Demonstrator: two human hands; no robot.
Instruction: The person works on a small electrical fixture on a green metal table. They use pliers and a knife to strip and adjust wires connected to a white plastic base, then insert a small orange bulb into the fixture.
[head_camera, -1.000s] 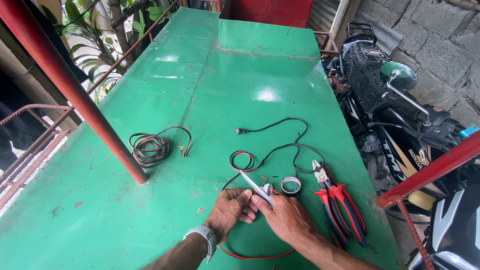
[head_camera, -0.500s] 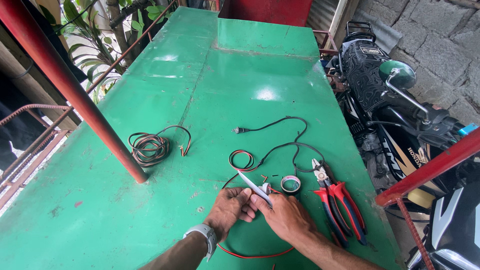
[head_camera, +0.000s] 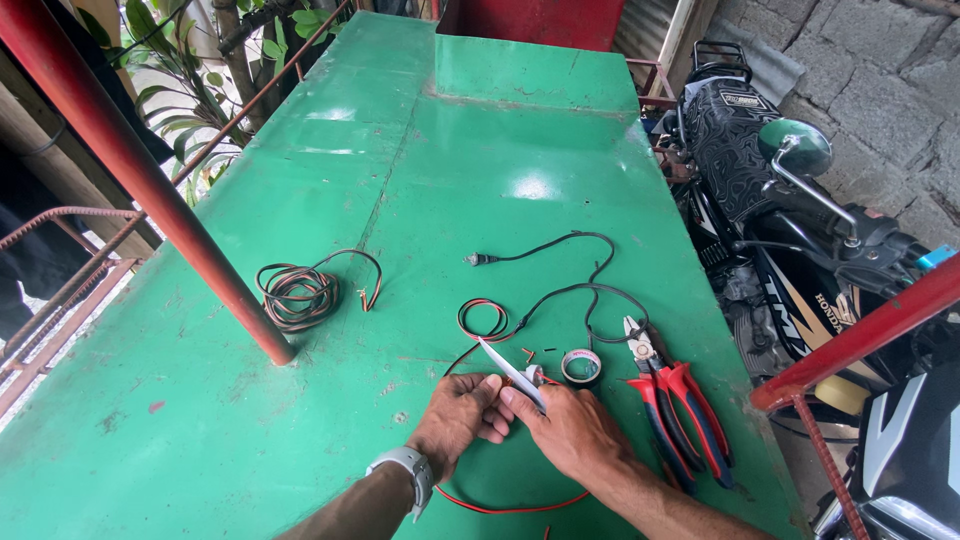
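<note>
My left hand (head_camera: 462, 418) pinches the red-and-black wire (head_camera: 483, 318); my right hand (head_camera: 567, 432) grips a white knife (head_camera: 508, 368) against it. Tape roll (head_camera: 581, 367) and red pliers (head_camera: 680, 410) lie just right on the worktop (head_camera: 300, 430).

table (head_camera: 420, 180): wire coil (head_camera: 298, 296) on it, left, just behind post foot (head_camera: 272, 350) | corded plug (head_camera: 478, 259) centre, behind both hands | tape roll (head_camera: 581, 366) just right of knife (head_camera: 512, 372) | pliers (head_camera: 680, 410) right of tape | motorcycle (head_camera: 800, 230) beside table's right edge
</note>
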